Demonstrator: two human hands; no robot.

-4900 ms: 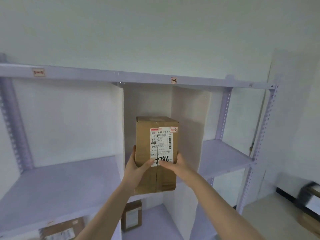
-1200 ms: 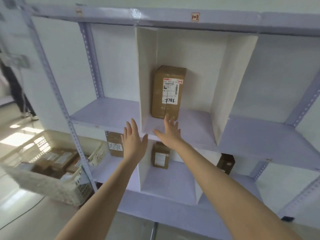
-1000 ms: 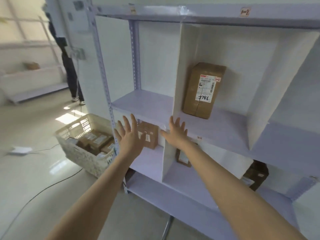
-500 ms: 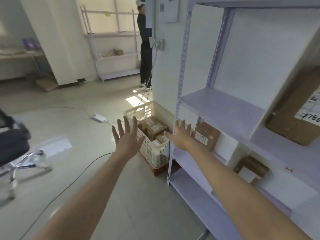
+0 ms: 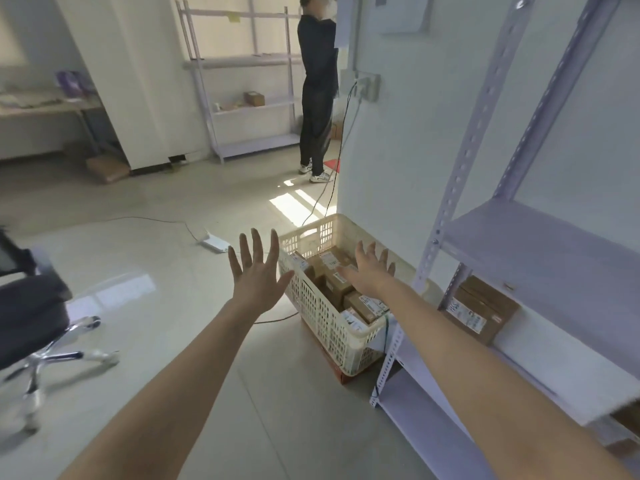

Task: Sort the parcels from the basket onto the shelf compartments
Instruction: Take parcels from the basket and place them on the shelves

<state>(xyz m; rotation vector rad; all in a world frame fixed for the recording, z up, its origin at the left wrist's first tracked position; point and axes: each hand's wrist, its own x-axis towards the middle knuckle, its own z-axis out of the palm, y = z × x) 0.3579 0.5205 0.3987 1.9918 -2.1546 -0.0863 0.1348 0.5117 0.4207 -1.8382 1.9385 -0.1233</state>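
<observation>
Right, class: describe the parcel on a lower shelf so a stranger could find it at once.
Start at the lilac metal shelf rack on the right. On a lower board, right of the cream plastic lattice basket, lies a brown cardboard parcel with a white label. Unlike the basket's parcels, it rests on a shelf.

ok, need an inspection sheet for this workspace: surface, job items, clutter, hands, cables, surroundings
Surface: pale floor, sunlit patch near the wall.
Job's things: white lattice basket on the floor beside the shelf, labelled cardboard parcels inside; one shelved parcel on a lower level.
Clutter: cardboard box on the floor, far left.
Grippers: left hand and right hand open, fingers spread, empty, stretched toward the basket.
Cables: power strip with its lead across the floor; wall cable dropping behind the basket.
Surroundings: office chair at left; second person at a far rack.
</observation>
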